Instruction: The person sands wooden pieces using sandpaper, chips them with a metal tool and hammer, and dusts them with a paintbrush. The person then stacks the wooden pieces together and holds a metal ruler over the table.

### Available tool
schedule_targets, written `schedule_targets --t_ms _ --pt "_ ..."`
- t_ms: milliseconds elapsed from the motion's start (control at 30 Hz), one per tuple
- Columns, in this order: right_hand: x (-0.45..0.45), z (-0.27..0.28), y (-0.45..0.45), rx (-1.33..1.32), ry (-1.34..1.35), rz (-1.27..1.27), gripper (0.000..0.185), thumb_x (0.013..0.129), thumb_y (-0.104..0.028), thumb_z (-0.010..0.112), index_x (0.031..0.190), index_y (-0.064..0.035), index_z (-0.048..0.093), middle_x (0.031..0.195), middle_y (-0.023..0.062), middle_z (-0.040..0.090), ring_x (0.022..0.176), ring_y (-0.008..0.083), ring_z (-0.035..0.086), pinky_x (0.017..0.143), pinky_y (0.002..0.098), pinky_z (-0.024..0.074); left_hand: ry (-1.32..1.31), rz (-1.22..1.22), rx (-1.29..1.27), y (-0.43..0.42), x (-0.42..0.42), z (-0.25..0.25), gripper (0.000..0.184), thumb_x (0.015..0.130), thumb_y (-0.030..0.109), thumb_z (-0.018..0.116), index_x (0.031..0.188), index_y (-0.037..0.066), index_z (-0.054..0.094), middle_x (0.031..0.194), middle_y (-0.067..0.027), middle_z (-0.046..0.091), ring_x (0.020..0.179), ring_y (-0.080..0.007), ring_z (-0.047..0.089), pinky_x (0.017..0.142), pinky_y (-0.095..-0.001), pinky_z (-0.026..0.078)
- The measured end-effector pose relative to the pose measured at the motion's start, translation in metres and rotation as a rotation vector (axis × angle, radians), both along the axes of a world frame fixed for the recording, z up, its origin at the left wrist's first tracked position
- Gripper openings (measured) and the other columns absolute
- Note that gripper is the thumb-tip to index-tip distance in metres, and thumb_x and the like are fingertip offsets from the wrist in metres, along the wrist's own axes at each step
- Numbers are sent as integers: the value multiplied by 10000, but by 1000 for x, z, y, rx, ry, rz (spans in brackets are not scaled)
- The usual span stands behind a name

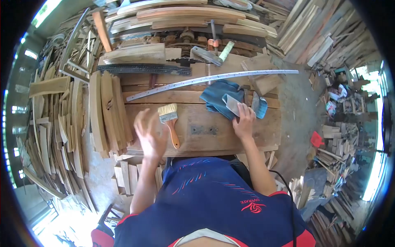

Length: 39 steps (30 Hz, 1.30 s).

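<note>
My left hand [150,138] is raised over the front left of the wooden workbench [247,138], fingers apart and slightly blurred, with nothing seen in it. Close by on its right lies a paintbrush [173,125] with pale bristles and an orange wooden handle. My right hand [244,122] has its fingers closed on a flat grey piece [233,105], which looks like a folded sheet. That piece is tilted above a crumpled blue cloth [220,96]. Behind it, a hammer-like tool [247,96] is partly hidden on the cloth.
A long white ruler [210,78] crosses the bench behind the cloth. Boards [103,111] are stacked at the bench's left side. A dark straight bar [144,69], a wooden block [135,53] and a clamp [213,39] lie farther back. Timber piles [57,127] surround the bench.
</note>
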State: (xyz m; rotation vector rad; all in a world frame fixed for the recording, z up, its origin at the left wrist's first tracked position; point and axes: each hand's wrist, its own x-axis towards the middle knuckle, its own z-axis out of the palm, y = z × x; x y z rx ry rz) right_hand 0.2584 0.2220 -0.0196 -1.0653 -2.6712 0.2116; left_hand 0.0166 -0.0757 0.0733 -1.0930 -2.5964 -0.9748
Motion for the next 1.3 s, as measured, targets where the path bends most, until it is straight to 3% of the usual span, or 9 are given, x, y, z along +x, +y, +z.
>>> schedule_targets --t_ms 267,400,500,600,700,800,967,1100,1300 --pt "0 12 3 -139 273 99 531 817 -94 765 1341 -107 679 1263 119 653 1228 366 547 1120 489 408 -228 -353 -188 56 73 -42 606 890 217 796 1449 107 591 1493 -235 460 1377 -452 453 1165 -581 371" --pt "-10 28 5 -353 453 224 355 821 -14 741 1167 -86 775 1158 146 683 1128 359 608 1010 448 503 -652 -387 -13 85 88 -48 800 885 223 804 1580 71 436 1482 -244 500 1338 -460 517 1119 -529 449" --pt "-17 41 6 -518 502 321 311 844 -41 756 1147 -100 795 1107 148 685 1068 339 637 957 436 531 -670 -258 111 112 104 -45 853 916 246 804 1623 40 374 1518 -249 510 1265 -390 606 1029 -487 528" --pt "-12 48 13 -639 485 458 326 858 -90 775 1182 -117 797 1113 155 679 1064 339 650 957 430 542 -560 -254 124 133 113 -38 889 883 216 824 1627 36 372 1534 -260 501 1341 -413 564 1054 -501 519" --pt "4 44 25 -767 376 592 367 862 -79 782 1228 -96 788 1168 179 704 1078 343 675 984 420 545 -443 -397 -113 135 118 -62 888 842 154 822 1615 39 398 1548 -268 481 1377 -437 534 1078 -499 513" --pt "11 34 46 -1598 414 510 407 861 -64 787 1267 -59 761 1124 182 742 1016 334 708 964 422 554 -431 -299 -88 142 139 -65 893 769 54 778 1591 36 429 1507 -317 461 1377 -498 505 1151 -531 440" --pt "13 52 82 -596 119 130 407 914 -359 777 1081 3 696 1037 231 758 933 396 759 865 485 611 -399 -278 -140 150 171 -76 845 792 7 669 1593 9 403 1533 -307 402 1354 -511 507 1143 -522 462" --pt "31 33 90 -519 -128 71 590 885 -365 810 1242 -25 485 1102 294 689 979 463 731 880 534 600 -165 -219 -49 175 181 -55 814 797 -72 596 1586 10 413 1539 -290 407 1350 -490 517 1126 -521 475" --pt "44 19 100 -601 -22 107 595 843 -205 827 1268 -19 455 1099 283 676 985 472 720 871 531 596 -235 -294 -125 213 175 -51 800 801 -142 515 1575 49 447 1544 -262 443 1369 -460 512 1145 -517 441"
